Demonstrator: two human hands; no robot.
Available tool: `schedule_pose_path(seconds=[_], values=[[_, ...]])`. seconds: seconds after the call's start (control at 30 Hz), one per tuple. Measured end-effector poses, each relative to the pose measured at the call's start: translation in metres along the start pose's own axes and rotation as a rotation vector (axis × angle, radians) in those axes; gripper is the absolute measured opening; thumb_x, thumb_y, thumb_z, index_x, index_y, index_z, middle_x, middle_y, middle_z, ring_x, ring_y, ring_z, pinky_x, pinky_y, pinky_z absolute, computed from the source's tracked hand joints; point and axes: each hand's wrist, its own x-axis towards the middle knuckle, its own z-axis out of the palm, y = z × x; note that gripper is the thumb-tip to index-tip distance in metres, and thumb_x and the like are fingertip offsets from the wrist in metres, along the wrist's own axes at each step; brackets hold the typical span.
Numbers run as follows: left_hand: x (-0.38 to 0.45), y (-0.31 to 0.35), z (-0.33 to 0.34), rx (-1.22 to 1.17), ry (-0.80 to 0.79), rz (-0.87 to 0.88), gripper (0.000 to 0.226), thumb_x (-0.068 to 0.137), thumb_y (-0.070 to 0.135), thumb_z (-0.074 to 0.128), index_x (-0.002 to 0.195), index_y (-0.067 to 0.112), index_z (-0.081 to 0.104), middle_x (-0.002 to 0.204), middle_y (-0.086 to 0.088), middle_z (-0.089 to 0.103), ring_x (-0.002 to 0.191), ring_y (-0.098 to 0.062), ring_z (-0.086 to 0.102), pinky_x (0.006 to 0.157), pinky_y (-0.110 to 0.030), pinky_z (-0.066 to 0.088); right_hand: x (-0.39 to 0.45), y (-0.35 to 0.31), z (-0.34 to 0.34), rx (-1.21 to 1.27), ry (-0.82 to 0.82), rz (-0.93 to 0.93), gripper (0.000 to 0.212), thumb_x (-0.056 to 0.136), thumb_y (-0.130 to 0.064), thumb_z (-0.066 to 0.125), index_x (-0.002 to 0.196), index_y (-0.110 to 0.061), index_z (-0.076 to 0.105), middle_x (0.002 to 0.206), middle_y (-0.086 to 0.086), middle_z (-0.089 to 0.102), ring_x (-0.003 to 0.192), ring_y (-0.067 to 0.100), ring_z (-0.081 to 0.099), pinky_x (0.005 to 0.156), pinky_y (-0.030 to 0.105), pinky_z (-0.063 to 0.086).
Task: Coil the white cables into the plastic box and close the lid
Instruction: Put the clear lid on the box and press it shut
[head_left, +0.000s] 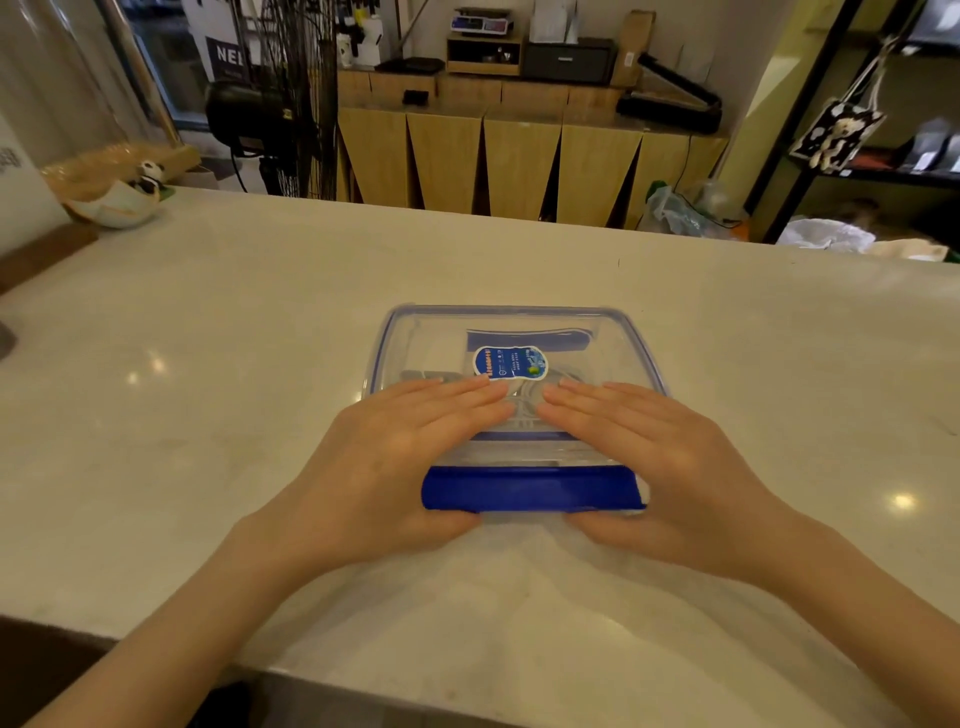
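Two hands flat on the lid (519, 332) of the plastic box (613, 457), head view only. Left hand (395, 447): fingers straight and close together, pressing down on the near half of the lid, thumb tucked under the near edge beside the blue latch flap (530, 491). Right hand (654, 447): same posture mirrored, fingers straight, tips almost meeting those of the left hand at the lid's middle, thumb low at the near right corner. Neither hand curled round anything.

Box sitting on the pale countertop (208, 364), directly under the fingers; far half of the lid beyond the fingertips, with a blue-and-white sticker (510, 362) just past them. White cables (524, 400) visible through the clear lid between and just beyond the fingertips, apparently coiled, though glare and hands leave the full run uncertain.

Handling judgement: box probably light, thin-walled, somewhat flexible; lid likely to bow under centre pressure, so pressing near the rim better. Smooth plastic on smooth stone, liable to slide. Cables soft, springy, may push the lid up. Best hold: near corners, thumbs on the flap to snap it down. Far latch state not discernible.

Beyond the box: a white bowl (114, 208) with a panda figure at the counter's far left.
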Motion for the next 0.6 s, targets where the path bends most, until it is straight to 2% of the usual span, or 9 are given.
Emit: schedule_pose_path(seconds=[0.1, 0.23, 0.3, 0.43, 0.6], values=[[0.003, -0.003, -0.008, -0.087, -0.055, -0.007, 0.065, 0.071, 0.048, 0.059, 0.127, 0.017, 0.051, 0.133, 0.004, 0.052, 0.125, -0.004, 0.043, 0.103, -0.026, 0.034, 0.004, 0.003, -0.011, 0.134, -0.076, 0.026, 0.058, 0.078, -0.042, 0.058, 0.13, -0.016, 0.05, 0.134, -0.003, 0.052, 0.127, 0.005, 0.042, 0.106, 0.024, 0.032], [0.007, -0.008, -0.009, -0.156, -0.087, -0.024, 0.065, 0.08, 0.061, 0.041, 0.126, 0.017, 0.052, 0.132, 0.011, 0.047, 0.126, -0.001, 0.038, 0.103, -0.028, 0.032, 0.009, 0.008, -0.014, 0.202, -0.097, 0.042, 0.051, 0.086, -0.046, 0.044, 0.129, -0.02, 0.049, 0.132, -0.011, 0.05, 0.127, -0.003, 0.038, 0.107, 0.018, 0.028], [0.008, -0.009, -0.007, -0.199, -0.08, -0.029, 0.064, 0.081, 0.061, 0.039, 0.126, 0.017, 0.052, 0.131, 0.012, 0.047, 0.126, 0.001, 0.037, 0.104, -0.025, 0.031, 0.008, 0.009, -0.012, 0.232, -0.089, 0.042, 0.049, 0.087, -0.045, 0.044, 0.128, -0.02, 0.05, 0.132, -0.013, 0.049, 0.128, -0.004, 0.036, 0.108, 0.017, 0.028], [0.009, -0.011, -0.01, -0.269, -0.083, -0.034, 0.068, 0.078, 0.065, 0.038, 0.125, 0.018, 0.051, 0.128, 0.014, 0.049, 0.126, 0.004, 0.035, 0.106, -0.014, 0.027, 0.007, 0.009, -0.01, 0.25, -0.055, 0.028, 0.046, 0.088, -0.04, 0.045, 0.127, -0.018, 0.052, 0.133, -0.007, 0.053, 0.127, 0.001, 0.042, 0.106, 0.026, 0.033], [0.011, -0.012, -0.008, -0.321, -0.031, -0.054, 0.059, 0.08, 0.06, 0.044, 0.12, 0.019, 0.056, 0.124, 0.014, 0.054, 0.121, 0.006, 0.044, 0.103, -0.016, 0.035, 0.008, 0.011, -0.011, 0.238, -0.045, 0.009, 0.043, 0.09, -0.037, 0.043, 0.126, -0.016, 0.053, 0.13, -0.006, 0.055, 0.125, 0.001, 0.043, 0.107, 0.022, 0.032]])
